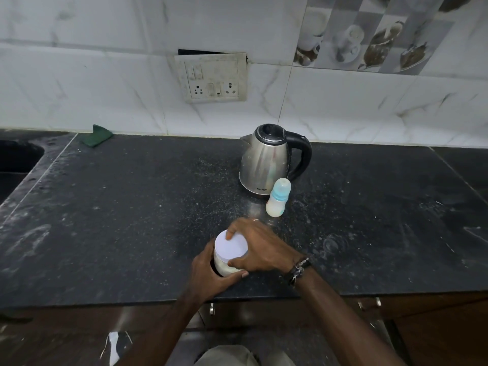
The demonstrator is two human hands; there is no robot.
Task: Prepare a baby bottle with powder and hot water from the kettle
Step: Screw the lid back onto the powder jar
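Black counter (132, 207) lies open leftward; near its front edge, left hand (211, 276) grips jar (224, 268), right hand (261, 247) its lid (231, 245).

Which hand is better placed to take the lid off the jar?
Probably the right hand: its fingers already grip the rim of the white lid, while the left hand wraps the jar body, steadying it.

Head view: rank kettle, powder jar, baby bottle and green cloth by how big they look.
1. Kettle, clearly largest.
2. Powder jar, partly covered by both hands and nearer the camera, so its rank is unsure.
3. Baby bottle and green cloth look alike; not ranked.
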